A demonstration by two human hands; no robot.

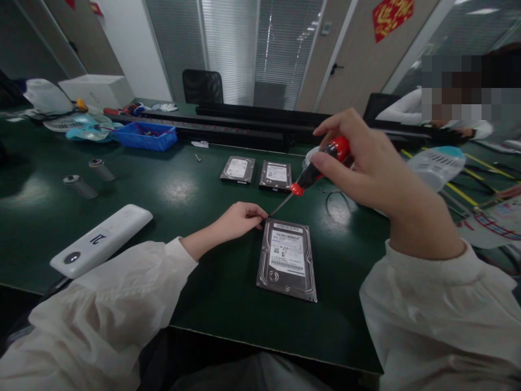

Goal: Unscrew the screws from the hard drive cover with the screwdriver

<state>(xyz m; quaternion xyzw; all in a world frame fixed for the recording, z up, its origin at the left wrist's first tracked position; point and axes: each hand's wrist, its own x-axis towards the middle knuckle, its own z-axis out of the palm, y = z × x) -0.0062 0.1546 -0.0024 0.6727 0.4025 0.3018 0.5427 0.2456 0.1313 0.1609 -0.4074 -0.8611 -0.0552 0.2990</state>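
My right hand (362, 163) is closed around a red and black screwdriver (315, 171), tilted so its thin shaft points down to the left. The tip reaches the far left corner of a hard drive (286, 258), which lies label-up in front of me. At that same corner, the fingers of my left hand (246, 217) are pinched together beside the screwdriver tip. Whatever they hold is too small to make out. Two more hard drives, one silver (237, 169) and one dark-edged (275, 176), lie farther back on the green table (203, 309).
On the left are a white power bank (103, 239) and two metal cylinders (83, 186). Behind them stands a blue tray (146, 136) with small parts. Tiny screws lie right of the drives. A white and blue plastic item (437, 165) is at right; a person sits beyond.
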